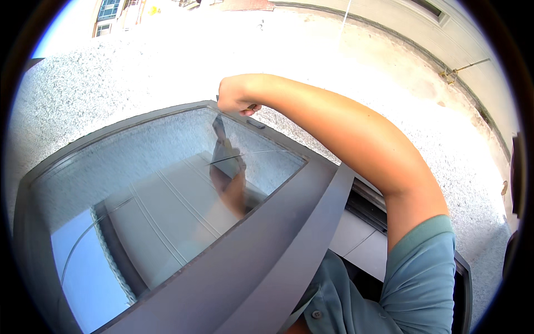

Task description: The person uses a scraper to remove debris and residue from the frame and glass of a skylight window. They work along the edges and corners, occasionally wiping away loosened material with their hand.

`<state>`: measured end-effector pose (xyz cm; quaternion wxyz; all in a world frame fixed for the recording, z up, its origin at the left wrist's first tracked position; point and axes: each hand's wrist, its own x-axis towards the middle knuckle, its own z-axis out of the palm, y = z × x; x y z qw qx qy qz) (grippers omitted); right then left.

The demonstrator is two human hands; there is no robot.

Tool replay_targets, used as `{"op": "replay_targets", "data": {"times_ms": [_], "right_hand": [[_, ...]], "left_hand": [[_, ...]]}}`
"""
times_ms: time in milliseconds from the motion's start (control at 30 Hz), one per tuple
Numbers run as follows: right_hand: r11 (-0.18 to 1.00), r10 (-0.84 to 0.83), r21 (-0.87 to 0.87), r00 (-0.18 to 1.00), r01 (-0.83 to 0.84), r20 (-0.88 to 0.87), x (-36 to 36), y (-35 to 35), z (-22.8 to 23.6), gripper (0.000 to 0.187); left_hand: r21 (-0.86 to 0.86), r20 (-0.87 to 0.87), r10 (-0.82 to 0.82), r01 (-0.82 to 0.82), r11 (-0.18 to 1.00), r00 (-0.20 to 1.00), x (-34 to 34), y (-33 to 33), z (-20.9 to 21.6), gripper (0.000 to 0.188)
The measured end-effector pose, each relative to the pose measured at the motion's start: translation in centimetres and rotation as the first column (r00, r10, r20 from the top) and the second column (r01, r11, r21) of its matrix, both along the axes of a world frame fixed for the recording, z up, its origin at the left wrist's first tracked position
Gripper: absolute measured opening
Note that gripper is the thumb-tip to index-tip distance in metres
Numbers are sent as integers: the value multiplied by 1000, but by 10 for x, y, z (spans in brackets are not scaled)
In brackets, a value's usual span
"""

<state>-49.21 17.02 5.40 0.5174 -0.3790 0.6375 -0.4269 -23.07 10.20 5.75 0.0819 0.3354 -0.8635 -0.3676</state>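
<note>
My bare right arm, in a short blue-green sleeve, reaches out from the lower right over a grey-framed window sash. At the sash's far edge, my right hand is closed, back of the hand up. A small dark bit shows between its fingers; what they grip is mostly hidden. The glass pane below mirrors a hand with something dark and greyish in it, too unclear to name. A small dark slot piece sits on the frame just beside my hand. My left hand is out of view.
A rough, speckled, sunlit surface lies beyond the sash. Behind my arm runs the dark window track, next to pale tiles. A pale wall with a small metal fitting stands at the upper right; a building shows far left.
</note>
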Motion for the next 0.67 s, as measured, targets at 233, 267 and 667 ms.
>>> {"op": "replay_targets", "data": {"times_ms": [233,267,667], "right_hand": [[999,12,-48,1000,-13,-17,-4,-44,-17,22],[998,-3,-60,1000,3,0,-1,-45,-17,21],[998,54,-34,995,-57,-85,-7,30,-20,59]], "left_hand": [[177,-168,60,-29,984,984,-8,-53,-27,51],[207,-181,81,-42,977,980,-9,-57,-30,51],[121,432,65,-129,984,900,80,-80,-62,61]]}}
